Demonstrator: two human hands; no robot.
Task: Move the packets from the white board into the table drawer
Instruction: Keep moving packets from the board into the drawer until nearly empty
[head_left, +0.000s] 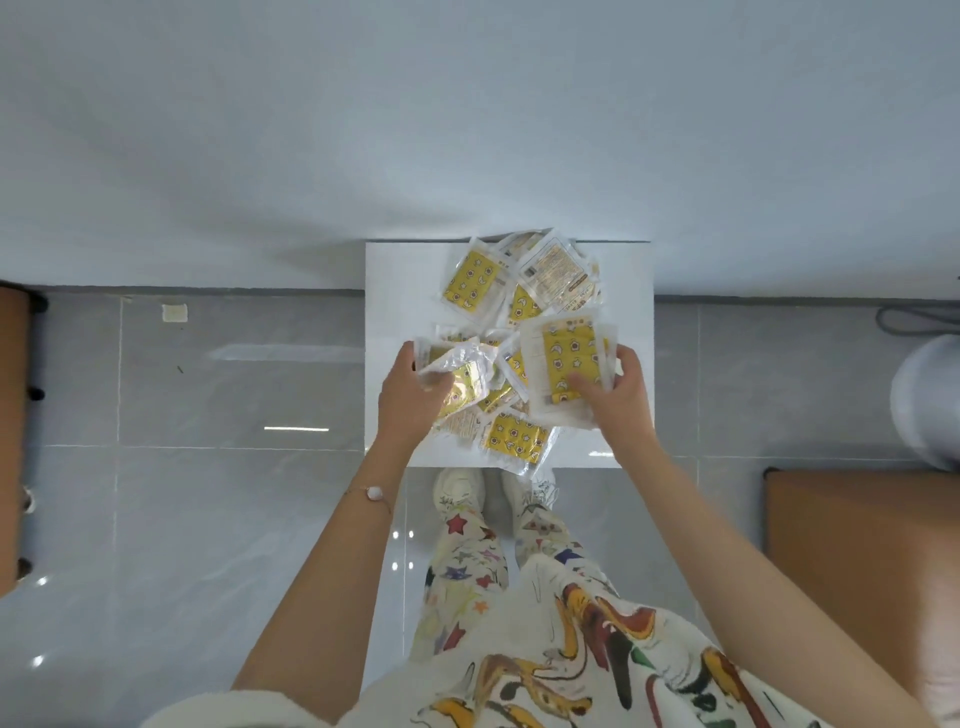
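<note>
Over the white board (631, 280), pick-up step: both hands hold packets (474, 283) from the pile.
Fingers of the left hand (408, 387) clutch a crumpled packet (460, 374); the right hand (621, 389) pinches a flat packet (569, 358). The next move is likely carrying both to the drawer, which is out of view.

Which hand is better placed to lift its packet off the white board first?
Right, likely. The right hand pinches a flat packet, thumb on top, nothing lying over it. The left hand grips a crumpled packet among the loose packets on the white board, so it may drag others.
</note>
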